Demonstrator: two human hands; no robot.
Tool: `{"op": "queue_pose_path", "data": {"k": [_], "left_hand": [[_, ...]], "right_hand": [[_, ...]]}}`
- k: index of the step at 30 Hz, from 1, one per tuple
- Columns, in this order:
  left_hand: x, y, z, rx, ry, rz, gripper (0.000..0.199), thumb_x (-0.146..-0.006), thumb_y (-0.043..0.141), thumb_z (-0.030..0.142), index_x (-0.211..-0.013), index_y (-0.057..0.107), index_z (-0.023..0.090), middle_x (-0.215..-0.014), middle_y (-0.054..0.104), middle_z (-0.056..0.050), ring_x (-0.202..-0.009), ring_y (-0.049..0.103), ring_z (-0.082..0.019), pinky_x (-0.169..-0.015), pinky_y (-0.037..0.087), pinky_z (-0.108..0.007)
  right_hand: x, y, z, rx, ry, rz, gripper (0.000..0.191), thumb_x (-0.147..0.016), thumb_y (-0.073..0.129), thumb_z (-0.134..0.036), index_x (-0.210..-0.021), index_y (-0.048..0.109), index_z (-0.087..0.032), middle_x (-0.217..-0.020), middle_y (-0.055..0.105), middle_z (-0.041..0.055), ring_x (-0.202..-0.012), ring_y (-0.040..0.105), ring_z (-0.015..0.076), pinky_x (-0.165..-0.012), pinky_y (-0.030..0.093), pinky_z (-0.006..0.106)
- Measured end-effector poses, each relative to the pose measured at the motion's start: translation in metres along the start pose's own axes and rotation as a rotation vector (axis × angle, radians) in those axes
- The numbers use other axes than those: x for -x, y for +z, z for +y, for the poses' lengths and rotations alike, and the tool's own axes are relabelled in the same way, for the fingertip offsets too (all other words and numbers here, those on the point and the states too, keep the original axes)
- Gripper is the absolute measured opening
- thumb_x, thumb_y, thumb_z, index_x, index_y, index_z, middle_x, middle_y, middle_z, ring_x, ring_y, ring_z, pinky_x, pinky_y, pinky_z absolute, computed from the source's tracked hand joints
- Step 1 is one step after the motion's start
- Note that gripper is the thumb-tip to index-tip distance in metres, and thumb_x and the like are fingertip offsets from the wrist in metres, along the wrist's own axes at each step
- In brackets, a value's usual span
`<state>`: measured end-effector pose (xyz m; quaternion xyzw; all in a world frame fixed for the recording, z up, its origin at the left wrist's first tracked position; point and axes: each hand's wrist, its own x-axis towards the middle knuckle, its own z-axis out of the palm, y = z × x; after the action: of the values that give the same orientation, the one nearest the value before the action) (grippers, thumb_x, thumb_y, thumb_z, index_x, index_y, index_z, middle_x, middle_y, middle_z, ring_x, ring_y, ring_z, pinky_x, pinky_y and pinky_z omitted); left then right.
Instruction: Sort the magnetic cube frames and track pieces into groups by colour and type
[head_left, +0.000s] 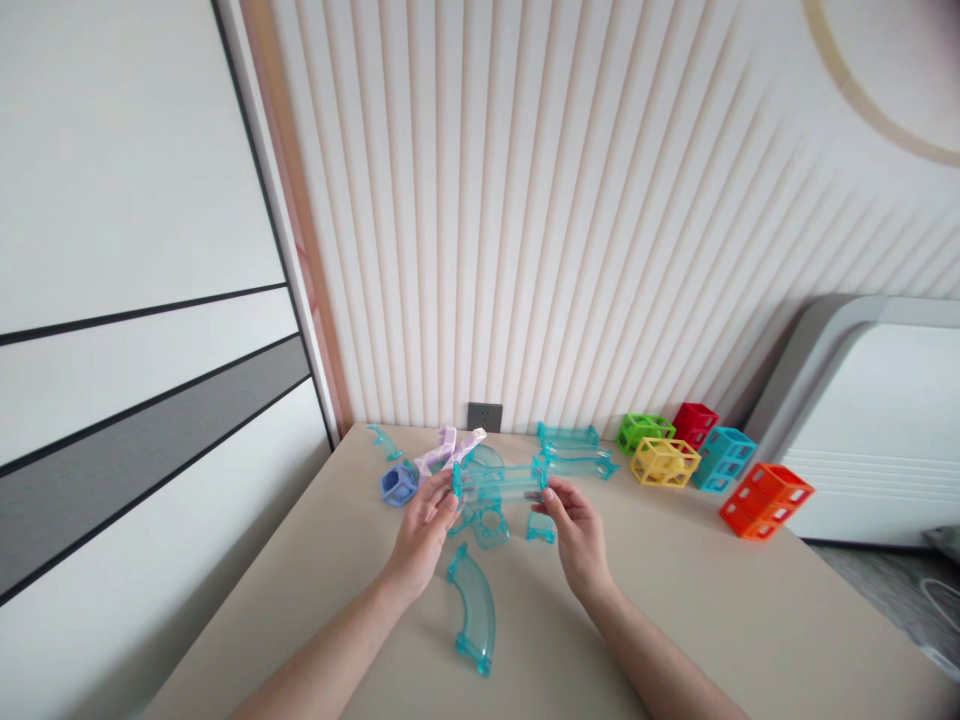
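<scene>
A straight translucent teal track piece (501,484) is held level above the table between both hands. My left hand (429,520) grips its left end with thumb and fingers, and my right hand (574,520) pinches its right end. Under and behind it lie more teal pieces, among them one with a round hole (491,526), partly hidden by the held piece. A small teal piece (540,527) rests just left of my right hand. Nearer the front lies a curved teal track piece (477,610). Beyond my left hand are pink-and-white pieces (442,452) and a blue frame block (398,485).
On the beige table (360,620), straight teal pieces (574,450) lie near the wall. To the right stand green (641,431), yellow (664,462), red (694,424), blue (722,459) and orange (765,500) frame blocks. A small teal piece (385,441) lies at the back left.
</scene>
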<state>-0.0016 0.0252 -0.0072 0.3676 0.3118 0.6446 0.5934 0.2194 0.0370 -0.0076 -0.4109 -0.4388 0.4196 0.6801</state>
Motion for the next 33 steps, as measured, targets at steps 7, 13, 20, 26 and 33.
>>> {"op": "queue_pose_path", "data": {"k": [7, 13, 20, 26, 33], "left_hand": [[0.0003, -0.0016, -0.0004, 0.05, 0.011, -0.03, 0.036, -0.08, 0.082, 0.037, -0.113, 0.072, 0.028, -0.125, 0.072, -0.005, -0.119, 0.065, -0.022, -0.1, 0.052, -0.032], [-0.0006, -0.0037, -0.0027, 0.043, 0.007, -0.03, 0.037, -0.08, 0.081, 0.038, -0.114, 0.072, 0.029, -0.127, 0.071, -0.005, -0.12, 0.064, -0.023, -0.1, 0.052, -0.033], [-0.0008, -0.0027, -0.0006, 0.037, 0.004, -0.023, 0.037, -0.079, 0.082, 0.039, -0.114, 0.072, 0.03, -0.125, 0.071, -0.004, -0.119, 0.064, -0.022, -0.1, 0.052, -0.032], [0.0004, -0.0011, 0.0007, 0.048, -0.012, -0.011, 0.041, -0.076, 0.084, 0.04, -0.113, 0.072, 0.028, -0.125, 0.071, -0.005, -0.119, 0.065, -0.025, -0.101, 0.052, -0.037], [-0.0004, -0.0015, 0.0002, 0.045, -0.012, -0.011, 0.039, -0.077, 0.084, 0.04, -0.113, 0.072, 0.029, -0.124, 0.072, -0.004, -0.118, 0.065, -0.022, -0.102, 0.051, -0.034]], "right_hand": [[0.0022, 0.0009, -0.004, 0.033, -0.026, -0.012, 0.036, -0.075, 0.081, -0.051, -0.095, 0.076, -0.021, -0.084, 0.077, 0.0061, -0.071, 0.07, 0.0221, -0.066, 0.057, 0.036], [0.0016, 0.0007, -0.0046, 0.045, -0.033, -0.023, 0.038, -0.076, 0.081, -0.051, -0.097, 0.074, -0.021, -0.094, 0.078, 0.0082, -0.07, 0.069, 0.0214, -0.065, 0.056, 0.036], [0.0011, 0.0001, -0.0003, 0.012, -0.068, -0.016, 0.039, -0.078, 0.081, -0.046, -0.108, 0.07, -0.023, -0.093, 0.076, 0.006, -0.071, 0.068, 0.0196, -0.065, 0.056, 0.034], [0.0016, 0.0006, -0.0009, 0.018, -0.064, -0.017, 0.038, -0.077, 0.081, -0.047, -0.104, 0.071, -0.022, -0.085, 0.076, 0.0053, -0.072, 0.069, 0.0215, -0.065, 0.056, 0.036], [0.0015, 0.0005, -0.0015, 0.025, -0.07, -0.017, 0.038, -0.077, 0.081, -0.049, -0.103, 0.071, -0.023, -0.08, 0.076, 0.0044, -0.068, 0.068, 0.0207, -0.065, 0.055, 0.036]]}}
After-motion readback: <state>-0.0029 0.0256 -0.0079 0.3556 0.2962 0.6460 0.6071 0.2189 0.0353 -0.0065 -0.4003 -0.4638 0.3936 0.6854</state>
